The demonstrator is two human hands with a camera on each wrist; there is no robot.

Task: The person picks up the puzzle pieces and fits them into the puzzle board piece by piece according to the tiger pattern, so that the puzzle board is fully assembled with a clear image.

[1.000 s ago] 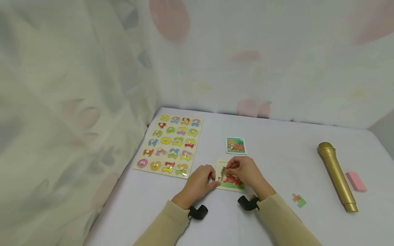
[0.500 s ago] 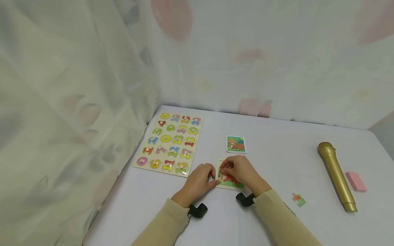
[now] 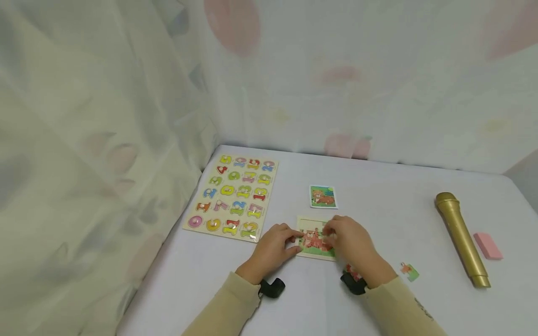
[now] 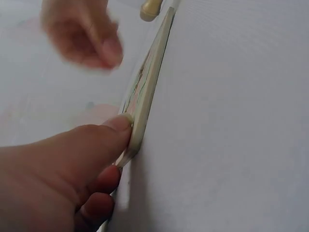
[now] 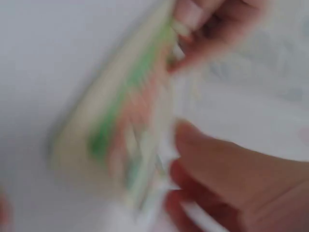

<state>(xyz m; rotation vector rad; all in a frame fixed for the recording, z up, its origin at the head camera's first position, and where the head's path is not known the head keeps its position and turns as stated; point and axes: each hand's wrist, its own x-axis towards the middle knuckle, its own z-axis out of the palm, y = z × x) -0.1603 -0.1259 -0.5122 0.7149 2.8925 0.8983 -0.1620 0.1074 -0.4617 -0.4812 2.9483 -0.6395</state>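
My left hand [image 3: 274, 246] holds a small wooden jigsaw board [image 3: 311, 225] by its left edge. In the left wrist view its thumb lies on the rim, with fingers curled at the side. Joined pieces with a red tiger picture fill the board's lower part; bare wood shows at upper left. My right hand [image 3: 350, 242] hovers over the board's right side, hiding that part, fingers loosely bent with nothing seen between them. A red puzzle piece [image 3: 352, 271] lies partly hidden by the right wrist. Further right lies an orange and green puzzle piece [image 3: 409, 271].
A tiger picture card [image 3: 323, 197] lies behind the board. To the left is a wooden number puzzle [image 3: 229, 196]. A gold toy microphone [image 3: 462, 240] and a pink block [image 3: 488, 246] lie at the right. Cloth hangs along the left and back.
My right hand pressed at the board's upper left before; now it has moved right, uncovering the tiger's face among the pieces. The left hand has stayed at the board's edge.
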